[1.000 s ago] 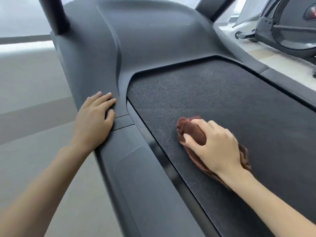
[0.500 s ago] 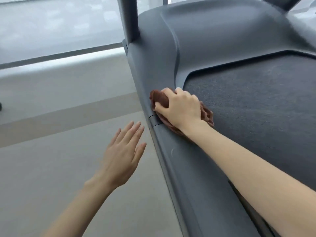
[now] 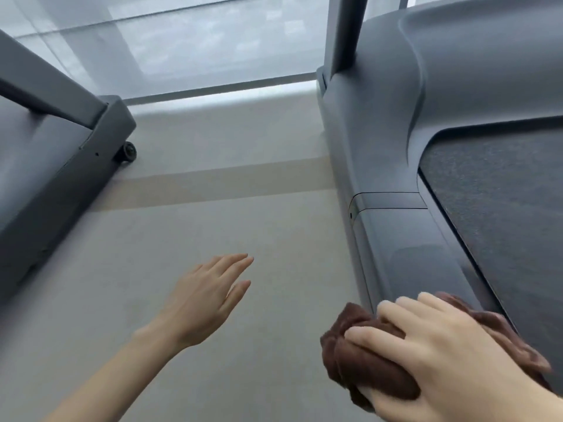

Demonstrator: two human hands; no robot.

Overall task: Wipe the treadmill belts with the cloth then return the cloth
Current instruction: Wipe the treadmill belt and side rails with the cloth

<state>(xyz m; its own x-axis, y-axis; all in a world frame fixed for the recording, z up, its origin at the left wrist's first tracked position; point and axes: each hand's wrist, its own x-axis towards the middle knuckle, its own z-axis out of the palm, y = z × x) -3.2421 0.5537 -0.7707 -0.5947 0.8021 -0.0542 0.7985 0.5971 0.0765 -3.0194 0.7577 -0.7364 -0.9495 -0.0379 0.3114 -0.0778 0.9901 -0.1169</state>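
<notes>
The right hand (image 3: pixel 451 357) gripped the brown cloth (image 3: pixel 365 363), fingers curled over the top of the bunched fabric and the thumb tucked beneath it. The cloth bulged out to the left of that hand's fingertips, and a ruffled edge of it showed past the knuckles on the far side. Hand and cloth sat over the outer edge of the treadmill's grey side rail (image 3: pixel 411 239); whether the cloth pressed on the rail or was just above it could not be told. The dark, grainy belt (image 3: pixel 502 193) ran ahead and to the right of the right hand, apart from the cloth.

The left hand (image 3: pixel 207 296) was released and held nothing, its fingers straight and close together, the palm facing down. It hung over the pale floor (image 3: pixel 274 300), well to the left of the right hand and clear of the treadmill.

Ahead of the left hand a tan stripe (image 3: pixel 228 181) crossed the floor. Further left of it stood a second treadmill (image 3: pixel 45 166) with a small black wheel (image 3: pixel 128 151) at its front corner. Straight ahead of the right hand a dark upright post (image 3: pixel 344 35) rose from the near treadmill's front housing, and behind it was a shaded window (image 3: pixel 182 41).
</notes>
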